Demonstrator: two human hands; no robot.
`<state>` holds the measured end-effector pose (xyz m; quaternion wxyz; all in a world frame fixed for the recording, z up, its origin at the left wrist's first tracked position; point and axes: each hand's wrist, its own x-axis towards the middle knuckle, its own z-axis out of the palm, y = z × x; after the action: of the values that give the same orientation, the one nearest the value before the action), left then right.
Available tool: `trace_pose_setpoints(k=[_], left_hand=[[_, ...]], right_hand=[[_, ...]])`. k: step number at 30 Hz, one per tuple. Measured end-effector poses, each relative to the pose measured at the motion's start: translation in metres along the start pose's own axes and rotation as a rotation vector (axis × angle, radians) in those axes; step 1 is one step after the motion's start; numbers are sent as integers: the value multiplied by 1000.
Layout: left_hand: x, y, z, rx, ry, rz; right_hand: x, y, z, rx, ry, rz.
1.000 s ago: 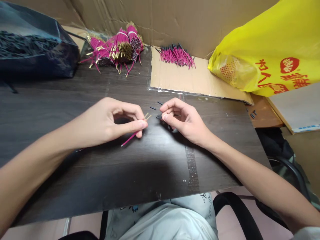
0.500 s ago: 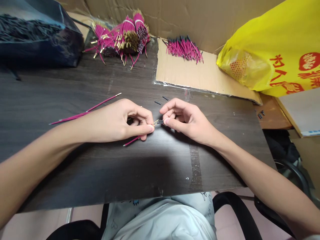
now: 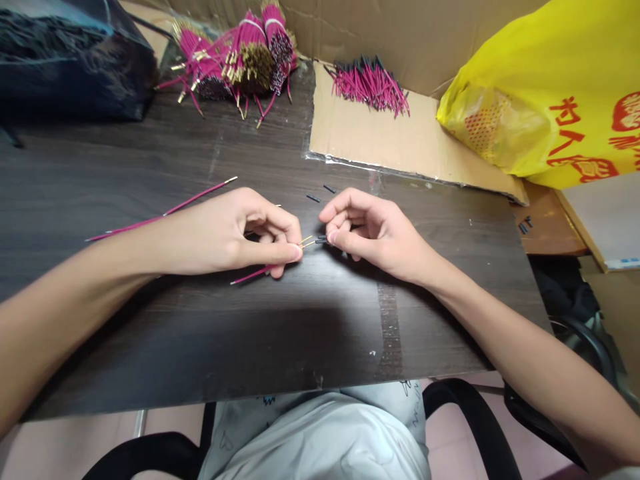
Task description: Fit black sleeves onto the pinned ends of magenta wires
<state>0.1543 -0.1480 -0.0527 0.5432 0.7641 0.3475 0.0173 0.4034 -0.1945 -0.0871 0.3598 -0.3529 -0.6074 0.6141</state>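
My left hand pinches short magenta wires between thumb and forefinger, their gold tips pointing right. My right hand pinches a small black sleeve just at those gold tips, almost touching them. Both hands rest low over the dark wooden table. Two loose black sleeves lie just beyond my fingers. A long magenta wire lies on the table behind my left wrist.
Bundles of magenta wires with gold ends sit at the back, a loose pile of wires on a cardboard sheet. A dark bag stands back left, a yellow plastic bag back right. Cardboard walls the rear.
My hands have drawn together until the black sleeve meets the gold wire tips. The view has shifted, bringing the long wire behind my left wrist into sight.
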Motion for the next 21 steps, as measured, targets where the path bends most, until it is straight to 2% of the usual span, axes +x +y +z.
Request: trace_pose_setpoints(k=[9,15,21], left_hand=[[0,1,1,22,-28,-24],[-4,8,6,-10,36,-53],[1,-1,2,-14,-14,-19]], right_hand=[[0,0,1,9,25,5],[1,-2,2,4,39,24],[1,-3,2,-2,37,19]])
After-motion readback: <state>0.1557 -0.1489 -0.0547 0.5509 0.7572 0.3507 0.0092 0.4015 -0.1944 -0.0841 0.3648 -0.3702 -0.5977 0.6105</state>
